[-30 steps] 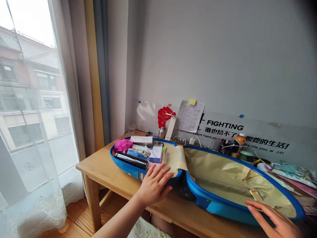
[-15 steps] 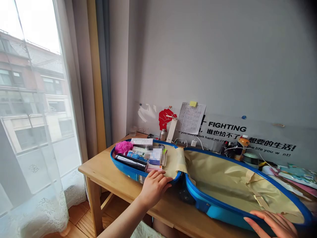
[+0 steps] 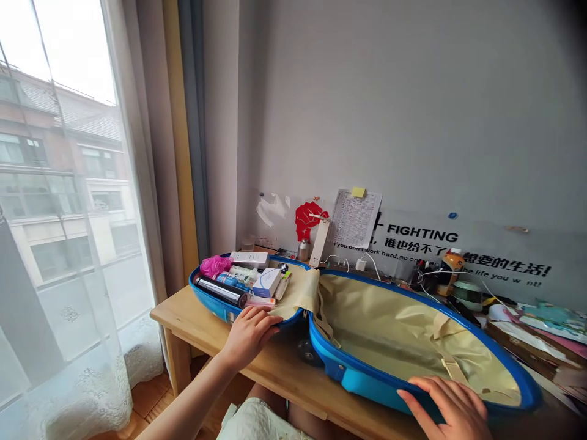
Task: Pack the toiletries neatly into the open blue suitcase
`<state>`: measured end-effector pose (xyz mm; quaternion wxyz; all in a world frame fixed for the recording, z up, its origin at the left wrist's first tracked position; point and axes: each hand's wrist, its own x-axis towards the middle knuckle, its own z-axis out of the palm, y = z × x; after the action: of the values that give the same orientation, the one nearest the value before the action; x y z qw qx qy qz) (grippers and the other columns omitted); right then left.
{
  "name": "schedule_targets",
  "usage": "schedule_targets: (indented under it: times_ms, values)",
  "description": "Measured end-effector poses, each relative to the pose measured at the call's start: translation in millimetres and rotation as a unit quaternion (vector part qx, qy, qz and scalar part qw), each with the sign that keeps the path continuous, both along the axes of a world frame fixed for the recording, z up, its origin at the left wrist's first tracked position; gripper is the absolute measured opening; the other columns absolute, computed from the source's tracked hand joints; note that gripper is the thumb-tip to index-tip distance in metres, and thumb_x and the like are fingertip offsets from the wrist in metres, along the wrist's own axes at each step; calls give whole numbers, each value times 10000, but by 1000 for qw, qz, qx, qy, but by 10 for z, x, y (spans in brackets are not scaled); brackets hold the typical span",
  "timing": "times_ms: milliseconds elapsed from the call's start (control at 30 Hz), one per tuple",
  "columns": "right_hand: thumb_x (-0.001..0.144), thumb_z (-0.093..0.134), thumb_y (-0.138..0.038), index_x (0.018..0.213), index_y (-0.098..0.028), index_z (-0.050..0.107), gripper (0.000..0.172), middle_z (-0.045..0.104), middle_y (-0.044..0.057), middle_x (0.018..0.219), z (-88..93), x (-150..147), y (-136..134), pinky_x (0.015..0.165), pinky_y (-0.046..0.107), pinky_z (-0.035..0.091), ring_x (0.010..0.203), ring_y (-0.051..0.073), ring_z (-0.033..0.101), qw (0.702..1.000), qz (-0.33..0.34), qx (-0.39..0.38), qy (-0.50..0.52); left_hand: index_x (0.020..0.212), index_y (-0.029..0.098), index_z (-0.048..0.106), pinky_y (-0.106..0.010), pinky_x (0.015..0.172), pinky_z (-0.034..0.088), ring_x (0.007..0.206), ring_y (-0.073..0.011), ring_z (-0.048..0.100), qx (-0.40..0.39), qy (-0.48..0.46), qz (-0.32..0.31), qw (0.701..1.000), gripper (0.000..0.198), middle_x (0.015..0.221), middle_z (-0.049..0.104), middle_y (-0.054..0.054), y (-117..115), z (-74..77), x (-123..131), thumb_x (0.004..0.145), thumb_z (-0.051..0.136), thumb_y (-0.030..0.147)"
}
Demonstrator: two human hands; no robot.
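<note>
So, our left hand (image 3: 252, 333) has its fingers over the near rim of the blue suitcase (image 3: 376, 388), and our right hand (image 3: 433, 400) curves loosely at it farther right; we can't tell if either's really gripping. It's lying open on the wooden table (image 3: 181, 313), pink puff (image 3: 215, 266) in the left half.

I see a plain grey wall (image 3: 389, 122) across most of my feed, with black lettering (image 3: 422, 234) and a printed sheet (image 3: 355, 219) low on it. At left, daylight enters through a window (image 3: 77, 36) behind a sheer white curtain (image 3: 82, 391), beside heavier mauve, yellow and blue drapes (image 3: 177, 122). I make out a building (image 3: 105, 165) outside, a pale wooden table (image 3: 177, 310) and brown wood floor (image 3: 150, 394).
</note>
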<state>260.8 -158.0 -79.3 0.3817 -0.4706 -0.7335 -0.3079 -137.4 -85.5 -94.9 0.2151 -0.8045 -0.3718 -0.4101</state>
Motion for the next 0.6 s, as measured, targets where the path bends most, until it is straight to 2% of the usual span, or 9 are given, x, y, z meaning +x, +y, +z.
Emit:
schedule_targets:
  times_ms: [233, 400, 500, 600]
  values:
    - [967, 464, -568, 774, -271, 660, 405, 737, -11, 710, 9, -613, -52, 799, 364, 369, 686, 180, 662, 1000, 7, 9, 7, 1082, 274, 707, -353, 879, 543, 982, -210, 692, -38, -7, 22, 999, 264, 982, 755, -47, 65, -2, -487, 1008, 465, 348]
    - [992, 462, -493, 806, -258, 645, 351, 731, -13, 717, 26, -854, -69, 822, 355, 360, 697, 178, 654, 1000, 4, 20, 23, 1052, 271, 716, -370, 921, 535, 960, -210, 690, -61, -12, 23, 998, 272, 989, 755, -48, 62, 28, -663, 989, 462, 348]
    - [997, 451, -485, 815, -256, 638, 348, 728, -6, 717, 32, -891, -92, 828, 353, 358, 701, 183, 654, 999, 2, 20, 33, 973, 274, 728, -387, 977, 498, 907, -194, 686, -83, -4, 22, 996, 321, 943, 755, -30, 55, 147, -660, 1005, 422, 361]
    - [996, 462, -461, 835, -254, 641, 317, 727, -2, 730, 41, -911, -107, 835, 357, 364, 710, 183, 655, 999, 4, 13, 32, 812, 259, 722, -376, 927, 505, 870, -198, 670, -117, -10, 46, 992, 443, 927, 739, -41, 147, 361, -604, 1020, 366, 421]
